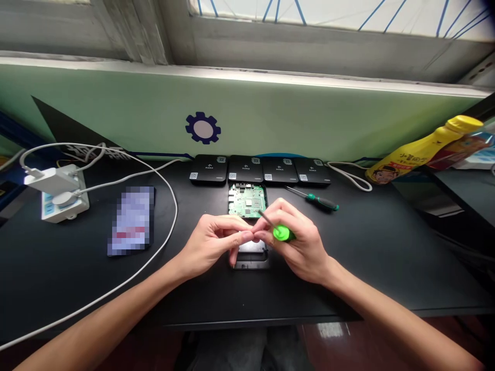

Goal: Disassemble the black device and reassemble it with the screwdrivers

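My right hand (303, 245) is closed around a screwdriver with a bright green handle (283, 234); its shaft points up and to the left. My left hand (207, 245) is closed in a pinch, its thumb and fingertips meeting those of the right hand. Whatever is pinched there is too small to make out. Just beyond the hands lies a green circuit board (242, 198) in a black case. Under the fingers, partly hidden, sits a black case part (253, 265) with a silvery plate (252, 247) inside.
Several black boxes (246, 169) line the back panel. A second screwdriver (323, 202) lies to the right. A phone (131, 221), a power strip with chargers (64, 193) and a white cable (176, 211) are on the left. A yellow bottle (421, 149) leans at far right.
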The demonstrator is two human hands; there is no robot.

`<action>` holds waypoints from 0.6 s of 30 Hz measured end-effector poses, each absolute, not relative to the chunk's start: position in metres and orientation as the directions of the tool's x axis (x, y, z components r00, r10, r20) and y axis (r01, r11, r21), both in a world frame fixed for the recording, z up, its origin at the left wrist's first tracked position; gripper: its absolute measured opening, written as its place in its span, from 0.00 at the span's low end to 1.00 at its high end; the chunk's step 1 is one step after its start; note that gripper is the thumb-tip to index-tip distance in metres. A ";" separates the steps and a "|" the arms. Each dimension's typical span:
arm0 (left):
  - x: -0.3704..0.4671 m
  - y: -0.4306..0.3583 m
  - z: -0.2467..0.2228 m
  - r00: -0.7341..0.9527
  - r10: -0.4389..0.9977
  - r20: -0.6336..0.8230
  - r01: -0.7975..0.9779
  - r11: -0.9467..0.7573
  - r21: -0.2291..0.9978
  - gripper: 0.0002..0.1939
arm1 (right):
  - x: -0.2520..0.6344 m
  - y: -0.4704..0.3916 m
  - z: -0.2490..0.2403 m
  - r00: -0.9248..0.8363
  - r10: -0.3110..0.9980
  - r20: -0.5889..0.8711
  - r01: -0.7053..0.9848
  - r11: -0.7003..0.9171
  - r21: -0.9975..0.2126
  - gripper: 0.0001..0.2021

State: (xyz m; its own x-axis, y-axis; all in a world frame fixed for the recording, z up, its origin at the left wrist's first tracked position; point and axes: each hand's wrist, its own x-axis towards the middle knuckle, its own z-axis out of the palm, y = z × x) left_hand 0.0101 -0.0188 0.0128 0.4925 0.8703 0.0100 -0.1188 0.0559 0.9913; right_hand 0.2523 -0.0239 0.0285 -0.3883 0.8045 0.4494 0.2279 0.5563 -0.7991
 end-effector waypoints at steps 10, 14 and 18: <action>0.012 -0.016 0.007 0.408 0.905 -0.118 -0.314 0.260 0.913 0.17 | 0.227 -0.016 0.043 -0.387 0.921 0.043 0.056 0.070 -0.996 0.12; 0.013 -0.021 0.012 0.315 0.949 -0.031 -0.275 0.122 0.954 0.15 | 0.233 -0.013 0.049 -0.435 0.900 -0.035 0.051 -0.014 -0.999 0.14; 0.014 -0.024 0.017 0.308 0.949 0.073 -0.259 0.010 0.966 0.12 | 0.252 -0.017 0.069 -0.501 0.853 -0.147 0.227 -0.034 -0.973 0.15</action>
